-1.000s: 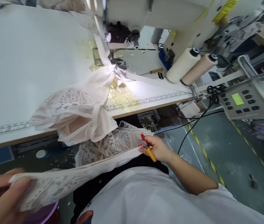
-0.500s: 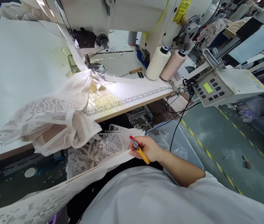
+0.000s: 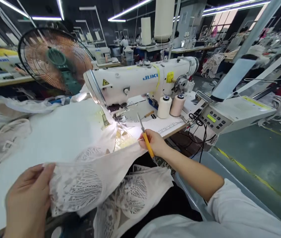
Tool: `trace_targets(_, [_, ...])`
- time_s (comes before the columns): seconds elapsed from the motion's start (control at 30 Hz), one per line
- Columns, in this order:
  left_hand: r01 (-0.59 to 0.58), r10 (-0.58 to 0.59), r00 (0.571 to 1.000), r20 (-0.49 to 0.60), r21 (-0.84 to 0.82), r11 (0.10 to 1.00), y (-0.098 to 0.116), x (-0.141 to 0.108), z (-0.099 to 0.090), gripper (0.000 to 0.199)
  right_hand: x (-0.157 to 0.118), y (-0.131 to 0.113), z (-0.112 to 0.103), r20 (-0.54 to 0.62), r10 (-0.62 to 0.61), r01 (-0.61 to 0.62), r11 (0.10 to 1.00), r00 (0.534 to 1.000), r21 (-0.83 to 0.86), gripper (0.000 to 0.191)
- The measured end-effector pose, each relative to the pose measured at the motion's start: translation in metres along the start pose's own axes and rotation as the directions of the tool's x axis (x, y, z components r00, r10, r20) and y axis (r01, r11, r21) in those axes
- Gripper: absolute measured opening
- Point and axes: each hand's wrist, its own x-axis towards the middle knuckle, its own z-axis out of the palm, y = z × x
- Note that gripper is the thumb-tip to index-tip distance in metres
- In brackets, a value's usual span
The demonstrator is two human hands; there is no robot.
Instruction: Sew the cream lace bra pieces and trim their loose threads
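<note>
A white lace bra piece is stretched between my two hands above the table's front edge. My left hand pinches its left end between thumb and fingers. At the other end, my right hand grips the fabric's corner and also holds a yellow-handled tool with a slim metal blade pointing up; its exact kind is unclear. Another white lace piece hangs below, over my lap. Behind the stretched piece, white fabric lies under the needle area of the sewing machine.
Two thread cones stand on the table beside a wooden-handled tool. A control box is at right, above a plastic bin. Bra pieces lie at left. A large fan stands behind.
My view has tilted up. My left hand has come into view, holding the lace piece's left end. My right hand has raised its end towards the machine, and the tool's blade now points up.
</note>
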Motion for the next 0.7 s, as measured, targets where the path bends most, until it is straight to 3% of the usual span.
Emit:
trace_targets(0.13, [0.037, -0.042, 0.997, 0.067, 0.078, 0.996, 0.010, 0.034, 0.024, 0.033, 0.025, -0.007, 0.007, -0.073, 0.028, -0.036, 0.994, 0.997, -0.105, 0.020])
trace_targets(0.33, [-0.041, -0.006, 0.987, 0.160, 0.292, 0.955, 0.013, 0.082, 0.024, 0.021, 0.048, -0.022, 0.032, -0.041, 0.003, -0.012, 0.975, 0.999, -0.224, 0.012])
trace_targets(0.5, [-0.125, 0.081, 0.990, 0.117, 0.442, 0.888, 0.037, 0.115, 0.003, 0.011, 0.072, -0.029, 0.082, 0.087, -0.020, 0.041, 0.969, 0.996, -0.245, 0.011])
trace_targets(0.7, [-0.163, 0.180, 0.983, 0.020, 0.533, 0.830, 0.063, 0.146, -0.048, 0.011, 0.102, -0.051, 0.152, 0.212, -0.058, 0.095, 0.981, 0.976, -0.166, 0.023])
